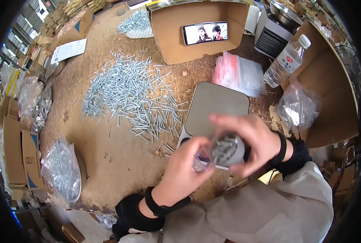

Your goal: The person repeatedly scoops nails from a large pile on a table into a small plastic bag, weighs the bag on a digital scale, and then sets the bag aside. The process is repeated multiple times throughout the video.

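Note:
In front of me, my right hand (256, 141) is wrapped round a small rounded cup (238, 152) with silvery screws (225, 149) in it. The cup is tilted toward my left hand (186, 160), whose fingers pinch a small clear plastic bag (202, 160) right beside the cup's mouth. Both hands are slightly blurred, and my left fingers hide most of the bag. Just beyond them lies a flat scale (217, 105) with a grey top. Left of it spreads a large loose pile of screws (123, 89).
Clear zip bags (239, 73) with red edges lie stacked beyond the scale. A water bottle (288, 60) and an open cardboard box (330, 85) stand right. Another box holds a phone (205, 33) at the back. A filled bag (61, 170) sits front left.

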`<state>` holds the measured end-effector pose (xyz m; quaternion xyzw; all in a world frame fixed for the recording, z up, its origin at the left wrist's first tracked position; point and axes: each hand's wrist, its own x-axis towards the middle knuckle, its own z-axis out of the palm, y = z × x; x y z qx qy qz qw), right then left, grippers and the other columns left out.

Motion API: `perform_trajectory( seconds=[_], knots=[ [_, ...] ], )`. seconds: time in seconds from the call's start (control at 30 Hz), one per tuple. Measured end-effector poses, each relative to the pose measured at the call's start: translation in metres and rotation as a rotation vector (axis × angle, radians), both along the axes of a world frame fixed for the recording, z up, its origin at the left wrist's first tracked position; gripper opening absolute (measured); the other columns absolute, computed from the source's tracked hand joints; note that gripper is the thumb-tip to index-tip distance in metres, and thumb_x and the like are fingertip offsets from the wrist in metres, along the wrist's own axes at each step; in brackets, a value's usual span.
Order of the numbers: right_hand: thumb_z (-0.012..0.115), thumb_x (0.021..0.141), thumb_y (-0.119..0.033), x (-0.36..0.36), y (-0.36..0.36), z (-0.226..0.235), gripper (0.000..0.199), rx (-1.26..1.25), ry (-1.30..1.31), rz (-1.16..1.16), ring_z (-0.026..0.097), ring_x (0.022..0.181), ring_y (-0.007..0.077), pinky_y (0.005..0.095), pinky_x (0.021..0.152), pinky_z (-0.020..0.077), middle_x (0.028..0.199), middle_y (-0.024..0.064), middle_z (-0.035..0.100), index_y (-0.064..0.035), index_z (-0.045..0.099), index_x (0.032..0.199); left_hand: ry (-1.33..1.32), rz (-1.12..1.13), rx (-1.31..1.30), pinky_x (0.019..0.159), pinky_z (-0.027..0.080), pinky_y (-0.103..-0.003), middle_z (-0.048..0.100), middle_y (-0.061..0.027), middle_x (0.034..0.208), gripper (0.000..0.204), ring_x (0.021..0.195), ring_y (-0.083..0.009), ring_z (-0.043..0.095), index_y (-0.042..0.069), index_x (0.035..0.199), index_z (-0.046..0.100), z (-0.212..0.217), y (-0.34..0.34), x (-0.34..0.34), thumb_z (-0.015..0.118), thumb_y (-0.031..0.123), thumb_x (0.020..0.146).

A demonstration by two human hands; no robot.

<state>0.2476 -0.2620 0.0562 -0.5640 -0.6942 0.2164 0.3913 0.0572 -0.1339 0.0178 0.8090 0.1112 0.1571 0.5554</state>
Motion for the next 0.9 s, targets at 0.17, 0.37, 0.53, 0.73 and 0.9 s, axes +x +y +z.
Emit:
perform_trajectory(
  seconds=[0.17,0.37,0.53,0.73,0.9],
  knots=[
    [0.071,0.070,-0.044,-0.022,-0.001,-0.008,0.076,0.228,-0.229,-0.014,0.066,0.064,0.0251,0.0347,0.054,0.0496,0.087,0.0066,0.068,-0.0017,0.052,0.131,0.008,-0.202,-0.423,0.082,0.052,-0.032,0.066,-0.0098,0.104,0.052,0.096,-0.0199,0.067,0.002,0.120,0.054,-0.012,-0.018,0.001,0.081,0.009,0.076],
    [0.073,0.072,-0.051,-0.025,-0.005,-0.011,0.075,0.084,-0.243,-0.048,0.067,0.063,0.0253,0.0346,0.053,0.0490,0.082,0.0070,0.068,-0.0012,0.056,0.126,0.022,-0.294,-0.453,0.089,0.050,-0.033,0.064,-0.0101,0.114,0.056,0.105,-0.0193,0.063,0.002,0.127,0.051,-0.023,-0.020,0.000,0.080,0.015,0.080],
    [0.072,0.075,-0.055,-0.026,-0.006,-0.015,0.077,0.046,-0.163,-0.108,0.067,0.064,0.0275,0.0351,0.055,0.0499,0.082,0.0085,0.069,0.0009,0.057,0.125,0.006,-0.315,-0.462,0.092,0.048,-0.033,0.061,-0.0093,0.118,0.063,0.108,-0.0178,0.060,0.001,0.135,0.045,-0.022,-0.018,0.000,0.078,0.014,0.082],
    [0.067,0.079,-0.060,-0.024,-0.008,-0.019,0.080,0.134,0.004,-0.100,0.066,0.064,0.0268,0.0348,0.060,0.0515,0.083,0.0107,0.067,0.0048,0.056,0.126,-0.013,-0.311,-0.619,0.094,0.047,-0.032,0.060,-0.0068,0.114,0.051,0.109,-0.0169,0.059,0.001,0.129,0.048,-0.015,-0.019,0.002,0.073,0.007,0.084],
    [0.073,0.075,-0.044,-0.005,-0.011,-0.021,0.079,0.074,0.049,-0.258,0.067,0.079,0.0340,0.0407,0.071,0.0530,0.093,0.0158,0.066,0.0016,0.049,0.134,0.011,-0.360,-0.687,0.088,0.046,-0.028,0.058,-0.0027,0.105,0.034,0.100,-0.0113,0.057,0.003,0.114,0.051,-0.022,-0.014,0.003,0.067,-0.001,0.084]
  ],
)
